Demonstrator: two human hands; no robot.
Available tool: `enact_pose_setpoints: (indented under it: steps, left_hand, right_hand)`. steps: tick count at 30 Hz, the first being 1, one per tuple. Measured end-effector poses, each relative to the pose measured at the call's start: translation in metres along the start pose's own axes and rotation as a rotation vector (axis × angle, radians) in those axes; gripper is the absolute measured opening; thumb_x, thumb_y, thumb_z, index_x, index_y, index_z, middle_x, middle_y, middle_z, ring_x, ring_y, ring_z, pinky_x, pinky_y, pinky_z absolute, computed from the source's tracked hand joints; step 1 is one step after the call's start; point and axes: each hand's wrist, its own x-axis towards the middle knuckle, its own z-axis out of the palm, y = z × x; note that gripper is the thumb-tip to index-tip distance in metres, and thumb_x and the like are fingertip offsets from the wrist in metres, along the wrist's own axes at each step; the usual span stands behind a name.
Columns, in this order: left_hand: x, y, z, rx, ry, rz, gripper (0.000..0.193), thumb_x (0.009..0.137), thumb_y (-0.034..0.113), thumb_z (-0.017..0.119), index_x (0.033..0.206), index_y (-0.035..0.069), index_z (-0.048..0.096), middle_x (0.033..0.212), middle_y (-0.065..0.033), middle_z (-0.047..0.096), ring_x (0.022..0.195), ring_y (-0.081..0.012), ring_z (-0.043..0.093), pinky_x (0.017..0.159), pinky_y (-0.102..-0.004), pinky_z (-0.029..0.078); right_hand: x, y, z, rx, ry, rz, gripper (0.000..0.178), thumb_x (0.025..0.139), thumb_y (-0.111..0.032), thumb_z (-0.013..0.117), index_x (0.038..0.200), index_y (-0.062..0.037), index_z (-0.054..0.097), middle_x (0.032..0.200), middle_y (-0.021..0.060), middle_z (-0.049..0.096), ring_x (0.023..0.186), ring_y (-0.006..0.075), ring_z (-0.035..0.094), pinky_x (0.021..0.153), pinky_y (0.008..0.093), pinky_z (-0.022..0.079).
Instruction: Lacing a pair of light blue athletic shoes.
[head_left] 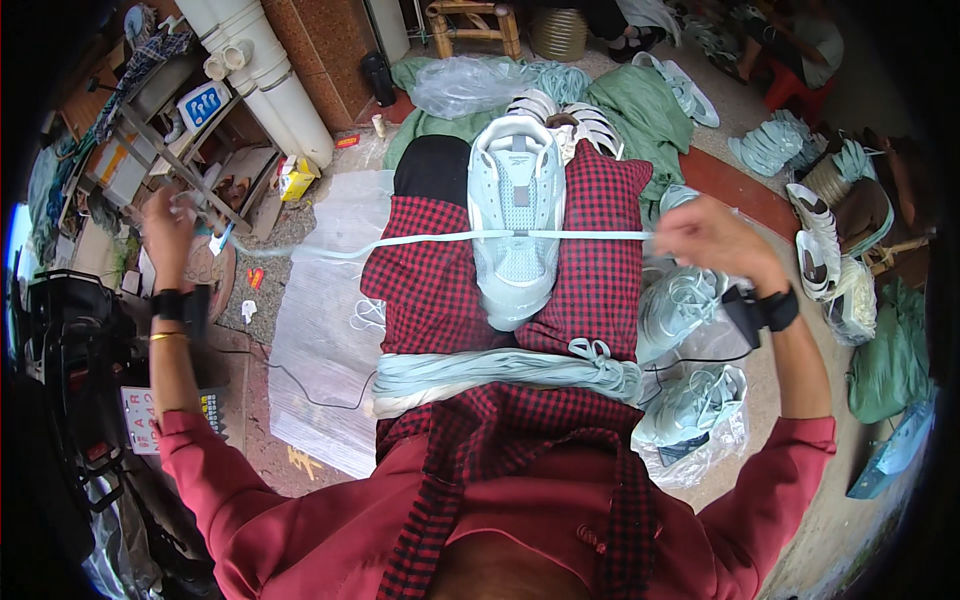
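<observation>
A pale blue sneaker (517,265) rests across my lap on a red-and-black checked apron (425,270). Its toe points toward me and its tongue lies away. One light blue shoelace (420,240) crosses the sneaker low on its eyelet rows and stretches out to both sides. My right hand (715,238), fingers closed, pinches the lace's right part. Far out to the left, my left hand (170,235) is raised with fingers curled at the lace's other end; motion blurs its fingertips. A thick bundle of pale laces (500,380) lies across my waist.
More pale sneakers (690,405) in clear plastic sit at my right. Several white shoes (815,240) and a green sack (885,345) stand farther right. White sheeting (325,330) covers floor at left, near a dark motorbike (75,370). Another person (810,45) sits at back right.
</observation>
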Motion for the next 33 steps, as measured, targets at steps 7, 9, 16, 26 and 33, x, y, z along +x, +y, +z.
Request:
enact_pose_setpoints:
  steps: [7,9,16,26,33]
  left_hand:
    - [-0.055,0.321,0.01,-0.806,-0.368,0.339,0.019,0.081,-0.003,0.065,0.099,0.003,0.061,0.09,-0.013,0.06,0.083,-0.0283,0.062,0.071,-0.0364,0.051]
    - [-0.069,0.35,0.004,-0.814,-0.475,0.41,0.021,0.079,-0.005,0.063,0.098,0.001,0.058,0.092,-0.0153,0.057,0.084,-0.0333,0.06,0.075,-0.0389,0.05]
    - [-0.086,0.366,0.022,-0.756,-0.642,0.45,0.032,0.078,-0.004,0.062,0.108,0.003,0.052,0.094,-0.0152,0.052,0.075,-0.0331,0.061,0.064,-0.0393,0.051]
    - [-0.081,0.328,0.042,-0.422,-0.308,0.861,0.02,0.084,0.01,0.067,0.103,0.007,0.061,0.084,-0.008,0.056,0.065,-0.0273,0.062,0.056,-0.0368,0.051]
    - [-0.073,0.21,0.002,-0.425,-0.307,0.508,0.031,0.08,-0.008,0.055,0.106,0.005,0.066,0.089,-0.0138,0.063,0.077,-0.0359,0.063,0.066,-0.0404,0.053]
  right_hand:
    - [-0.06,0.068,-0.064,-1.063,0.932,0.02,0.026,0.083,-0.002,0.057,0.108,0.0,0.062,0.099,0.02,0.065,0.091,0.0355,0.064,0.079,0.043,0.05]
    - [-0.031,0.033,-0.034,-0.521,0.978,-0.241,0.029,0.081,0.003,0.055,0.109,-0.0011,0.061,0.102,0.0187,0.066,0.094,0.0345,0.065,0.086,0.0412,0.051]
    - [0.045,-0.045,0.104,-0.31,0.482,-0.524,0.039,0.076,0.008,0.053,0.114,0.0003,0.048,0.105,0.0209,0.05,0.091,0.0395,0.058,0.081,0.0479,0.047]
    - [0.063,-0.012,0.098,-0.676,0.469,-0.613,0.017,0.09,-0.011,0.062,0.103,-0.0042,0.054,0.086,0.0128,0.057,0.074,0.0328,0.062,0.061,0.0436,0.051]
    - [-0.029,0.045,0.056,-0.775,0.527,-0.384,0.009,0.086,-0.008,0.06,0.091,-0.0058,0.053,0.078,0.0109,0.056,0.072,0.0318,0.061,0.058,0.044,0.048]
